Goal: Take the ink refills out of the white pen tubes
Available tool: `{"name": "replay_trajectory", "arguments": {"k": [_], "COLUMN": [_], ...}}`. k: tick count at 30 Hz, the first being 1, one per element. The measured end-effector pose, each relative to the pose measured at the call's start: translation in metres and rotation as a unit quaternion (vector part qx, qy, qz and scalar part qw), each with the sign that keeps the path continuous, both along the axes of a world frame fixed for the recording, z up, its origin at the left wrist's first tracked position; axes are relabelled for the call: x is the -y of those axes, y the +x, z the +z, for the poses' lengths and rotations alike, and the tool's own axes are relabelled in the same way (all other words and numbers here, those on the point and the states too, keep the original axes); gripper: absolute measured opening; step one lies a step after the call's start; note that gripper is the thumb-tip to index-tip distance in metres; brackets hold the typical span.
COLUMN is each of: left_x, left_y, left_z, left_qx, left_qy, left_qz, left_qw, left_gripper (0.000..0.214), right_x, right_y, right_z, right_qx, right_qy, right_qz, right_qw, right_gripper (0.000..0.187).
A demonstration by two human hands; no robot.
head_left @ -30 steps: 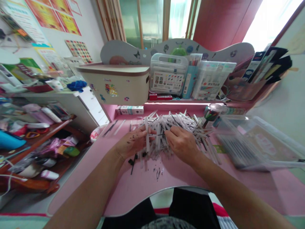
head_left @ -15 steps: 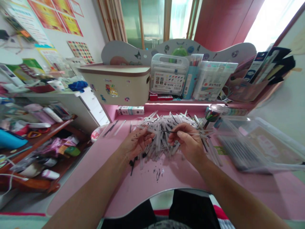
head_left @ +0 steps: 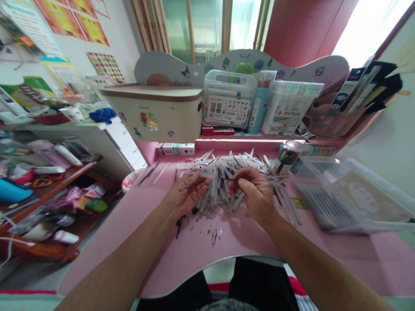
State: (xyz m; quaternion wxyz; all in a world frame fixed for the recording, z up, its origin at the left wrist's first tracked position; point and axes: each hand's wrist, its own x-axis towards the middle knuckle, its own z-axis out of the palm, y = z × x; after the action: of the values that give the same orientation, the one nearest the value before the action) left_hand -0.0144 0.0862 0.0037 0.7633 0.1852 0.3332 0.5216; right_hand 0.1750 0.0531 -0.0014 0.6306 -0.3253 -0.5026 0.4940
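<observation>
Both my hands are held over a heap of white, translucent pen barrels (head_left: 223, 164) with dark sticks mixed in. My left hand (head_left: 186, 192), palm turned up and spotted with dark marks, pinches a pale, see-through pen tube (head_left: 205, 175) between thumb and fingers. From the right, my right hand (head_left: 254, 190) grips a thin dark pen refill (head_left: 225, 178) with bent fingers. The refill's left end meets the pale tube; whether it sits inside I cannot tell. Dark ink smears (head_left: 214, 236) mark the pink desk (head_left: 201, 263) in front of the heap.
On the right stands a clear plastic box (head_left: 340, 168) with many dark thin sticks inside. A can (head_left: 288, 155) holding pens is behind the heap's right end. The shelf bears a beige bin (head_left: 155, 114) and marker cases (head_left: 230, 99). Loose sticks (head_left: 149, 174) lie at left.
My hands stay almost in the same place, still with the tube and the refill between them. The whole view has shifted slightly.
</observation>
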Motion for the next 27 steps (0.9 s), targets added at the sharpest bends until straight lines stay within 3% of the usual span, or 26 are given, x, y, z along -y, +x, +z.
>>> {"name": "replay_trajectory", "arguments": {"k": [11, 18, 21, 24, 27], "left_x": [-0.001, 0.003, 0.004, 0.003, -0.002], "left_y": [-0.001, 0.002, 0.005, 0.002, -0.008], "left_z": [-0.002, -0.01, -0.011, -0.005, 0.003], "left_qx": [-0.002, -0.006, 0.005, 0.043, 0.092], "left_qy": [-0.004, 0.03, 0.016, -0.021, -0.045], "left_qz": [0.045, -0.031, -0.036, -0.016, 0.019], "left_qw": [0.999, 0.999, 0.999, 0.999, 0.995], "left_gripper": [0.019, 0.005, 0.009, 0.024, 0.036], "right_x": [-0.002, -0.004, -0.002, -0.002, -0.003], "right_y": [-0.003, -0.004, -0.006, -0.006, -0.005], "right_z": [0.0, -0.007, -0.009, -0.011, -0.011], "right_qx": [0.037, 0.118, 0.14, 0.137, 0.176], "right_qy": [-0.019, -0.001, 0.009, 0.027, 0.06], "right_qz": [0.012, -0.023, -0.007, 0.016, -0.002], "right_qw": [0.999, 0.993, 0.99, 0.99, 0.983], "right_gripper": [0.018, 0.01, 0.01, 0.026, 0.029]}}
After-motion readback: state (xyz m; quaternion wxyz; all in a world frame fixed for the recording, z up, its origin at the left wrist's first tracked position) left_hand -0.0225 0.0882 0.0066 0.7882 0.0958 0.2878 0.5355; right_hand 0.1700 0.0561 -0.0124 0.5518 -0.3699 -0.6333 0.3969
